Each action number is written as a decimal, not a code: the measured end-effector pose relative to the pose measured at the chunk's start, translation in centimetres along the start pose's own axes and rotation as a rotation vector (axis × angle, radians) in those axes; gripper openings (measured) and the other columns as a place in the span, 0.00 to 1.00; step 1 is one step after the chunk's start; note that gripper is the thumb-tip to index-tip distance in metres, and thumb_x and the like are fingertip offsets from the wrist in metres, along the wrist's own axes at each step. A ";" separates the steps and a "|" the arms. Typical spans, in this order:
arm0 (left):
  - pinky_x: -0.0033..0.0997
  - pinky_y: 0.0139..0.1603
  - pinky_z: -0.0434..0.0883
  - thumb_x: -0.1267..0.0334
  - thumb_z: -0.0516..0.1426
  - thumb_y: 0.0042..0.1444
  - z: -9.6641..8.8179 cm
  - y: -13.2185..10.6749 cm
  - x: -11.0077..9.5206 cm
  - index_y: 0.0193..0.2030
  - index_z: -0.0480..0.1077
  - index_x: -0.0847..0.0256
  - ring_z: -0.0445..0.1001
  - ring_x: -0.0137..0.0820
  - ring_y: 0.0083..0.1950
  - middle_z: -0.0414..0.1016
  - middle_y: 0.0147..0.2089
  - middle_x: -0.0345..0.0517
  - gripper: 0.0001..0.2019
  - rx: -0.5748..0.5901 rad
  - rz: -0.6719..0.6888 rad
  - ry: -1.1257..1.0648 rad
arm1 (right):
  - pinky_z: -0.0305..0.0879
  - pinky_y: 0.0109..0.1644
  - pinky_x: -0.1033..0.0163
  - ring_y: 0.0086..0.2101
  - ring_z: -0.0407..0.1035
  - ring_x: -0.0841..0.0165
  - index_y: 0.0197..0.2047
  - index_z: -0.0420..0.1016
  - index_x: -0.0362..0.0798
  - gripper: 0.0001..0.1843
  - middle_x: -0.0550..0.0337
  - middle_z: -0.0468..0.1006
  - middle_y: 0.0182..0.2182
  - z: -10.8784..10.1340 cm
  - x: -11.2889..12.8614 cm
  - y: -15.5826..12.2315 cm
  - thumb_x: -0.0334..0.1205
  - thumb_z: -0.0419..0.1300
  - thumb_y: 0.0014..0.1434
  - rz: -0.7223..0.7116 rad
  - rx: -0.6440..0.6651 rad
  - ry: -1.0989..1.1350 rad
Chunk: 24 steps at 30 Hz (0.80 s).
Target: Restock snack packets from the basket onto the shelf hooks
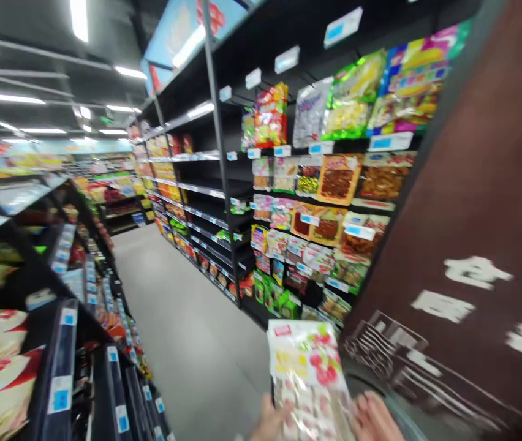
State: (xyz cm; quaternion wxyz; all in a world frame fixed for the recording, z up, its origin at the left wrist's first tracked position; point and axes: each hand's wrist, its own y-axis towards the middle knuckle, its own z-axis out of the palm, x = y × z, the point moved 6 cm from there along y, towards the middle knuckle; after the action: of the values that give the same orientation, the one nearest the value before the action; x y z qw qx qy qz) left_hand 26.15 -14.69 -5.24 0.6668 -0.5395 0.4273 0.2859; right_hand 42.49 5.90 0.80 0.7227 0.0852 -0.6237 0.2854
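A white snack packet [306,361] with red berries printed on its upper part and a clear window showing pale pieces below is at the bottom of the head view. My left hand [272,421] grips its left edge, thumb over the front. At the opposite edge, my right hand [374,418] has its fingers curled against the packet. The packet's bottom and parts of both hands fall outside the picture. Behind it, bagged snacks [339,177] hang in rows on a dark rack.
A brown panel [454,233] with white drawings rises close on the right. Dark shelving [203,184] runs along the aisle's right side, some levels bare. On the left stands a low shelf unit with price tags [61,392] and packets [3,392]. A grey floor [173,324] lies between them.
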 end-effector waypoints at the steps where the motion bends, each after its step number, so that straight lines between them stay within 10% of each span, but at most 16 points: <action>1: 0.61 0.47 0.66 0.52 0.69 0.30 1.4 -0.8 0.1 0.35 0.75 0.60 0.79 0.62 0.47 0.79 0.35 0.54 0.23 0.182 -0.018 -0.164 | 0.78 0.43 0.46 0.42 0.78 0.53 0.43 0.75 0.65 0.28 0.56 0.80 0.39 -0.9 0.4 -0.8 0.66 0.65 0.40 -0.002 -0.059 0.026; 4: 0.52 0.52 0.74 0.51 0.73 0.30 2.0 -2.0 -1.7 0.38 0.72 0.57 0.80 0.55 0.47 0.82 0.41 0.59 0.28 0.288 -0.109 -0.349 | 0.75 0.45 0.56 0.40 0.76 0.58 0.40 0.77 0.49 0.28 0.55 0.81 0.37 -1.6 1.8 -3.2 0.57 0.72 0.38 -0.053 -0.211 -0.013; 10: 0.53 0.58 0.73 0.51 0.70 0.43 2.3 -2.3 -6.4 0.53 0.71 0.63 0.78 0.54 0.53 0.80 0.52 0.60 0.32 0.464 -0.060 -0.329 | 0.71 0.52 0.52 0.46 0.74 0.55 0.44 0.82 0.49 0.19 0.53 0.83 0.41 3.9 1.4 -5.5 0.47 0.68 0.49 -0.087 0.259 -0.142; 18: 0.49 0.60 0.70 0.54 0.69 0.45 2.8 -2.8 -7.4 0.55 0.71 0.61 0.74 0.53 0.58 0.77 0.57 0.59 0.31 0.549 0.161 -0.110 | 0.65 0.61 0.50 0.51 0.73 0.58 0.60 0.70 0.49 0.35 0.50 0.78 0.53 2.8 1.0 -5.2 0.44 0.70 0.49 -0.184 0.274 -0.190; 24: 0.46 0.55 0.74 0.57 0.69 0.46 2.4 -2.4 -7.8 0.58 0.67 0.58 0.76 0.49 0.55 0.77 0.57 0.55 0.32 0.597 0.080 -0.150 | 0.67 0.59 0.50 0.51 0.73 0.56 0.62 0.68 0.49 0.41 0.50 0.77 0.54 3.3 1.5 -5.7 0.44 0.72 0.46 -0.233 0.304 -0.150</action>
State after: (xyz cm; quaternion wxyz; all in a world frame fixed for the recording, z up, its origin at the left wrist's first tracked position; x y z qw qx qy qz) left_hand 25.09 -12.38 2.91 0.8137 -0.2798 0.4629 0.2128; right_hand 42.69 0.07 4.24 0.6812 0.2858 -0.6115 0.2836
